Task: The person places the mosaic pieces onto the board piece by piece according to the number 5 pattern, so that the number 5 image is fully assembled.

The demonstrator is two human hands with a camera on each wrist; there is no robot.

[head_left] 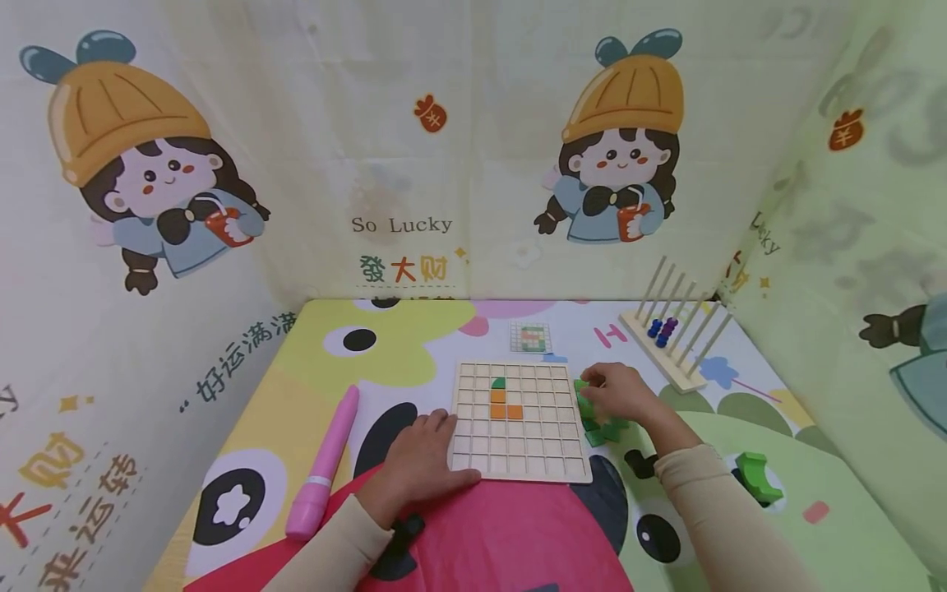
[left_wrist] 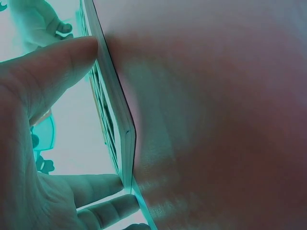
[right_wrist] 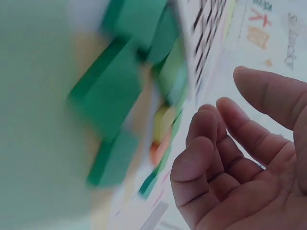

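Note:
A square wooden grid board (head_left: 536,448) lies on the table, with a green piece (head_left: 499,383) above orange pieces (head_left: 499,397) in its cells. My left hand (head_left: 418,456) rests at the near left corner, thumb along the front edge and fingers by the left side. In the left wrist view, the thumb (left_wrist: 62,57) and straight fingers touch the board's rim. Just off the board's right side, my right hand (head_left: 617,390) hovers over a pile of green blocks (head_left: 608,431). The right wrist view shows its fingers loosely bent, nothing between them, beside blurred green blocks (right_wrist: 112,91) and a yellow block (right_wrist: 164,122).
Behind the board lies a small card (head_left: 530,337) with a coloured grid pattern. A wooden peg stand (head_left: 669,353) with blue and purple beads is at the back right. A pink pen-like stick (head_left: 325,464) lies at left; a green curved block (head_left: 756,475) sits at far right.

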